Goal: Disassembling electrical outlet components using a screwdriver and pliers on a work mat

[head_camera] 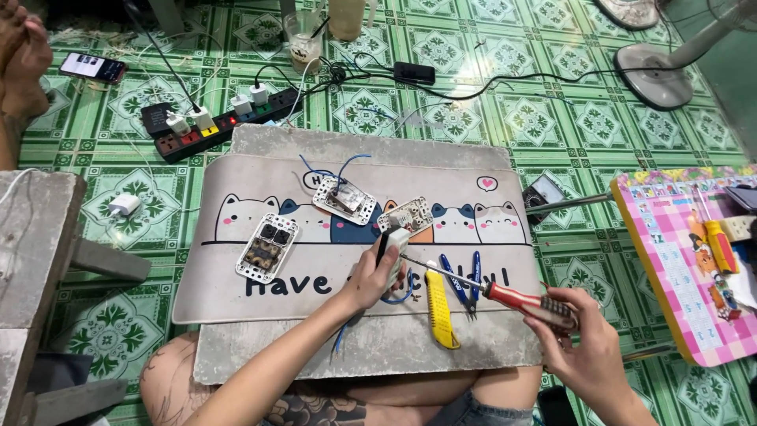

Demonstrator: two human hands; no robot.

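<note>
My left hand (369, 278) grips a small white switch part (396, 241) above a grey mat printed with cartoon cats (236, 292). My right hand (585, 347) holds a screwdriver with a red and black handle (530, 304); its metal tip touches the white part. Three white switch plates lie on the mat: one with dark inserts (268, 248) at the left, one with blue wires (344, 199) in the middle, one (407, 214) just beyond my left hand. A yellow utility knife (440, 309) and blue-handled pliers (464, 282) lie between my hands.
A black power strip (225, 122) with several plugs lies on the green tiled floor beyond the mat. A pink checked tray (670, 268) with tools stands at the right, a fan base (653, 75) behind it. A phone (93, 67), a plastic cup (303, 39) and a grey stool (35, 229) are nearby.
</note>
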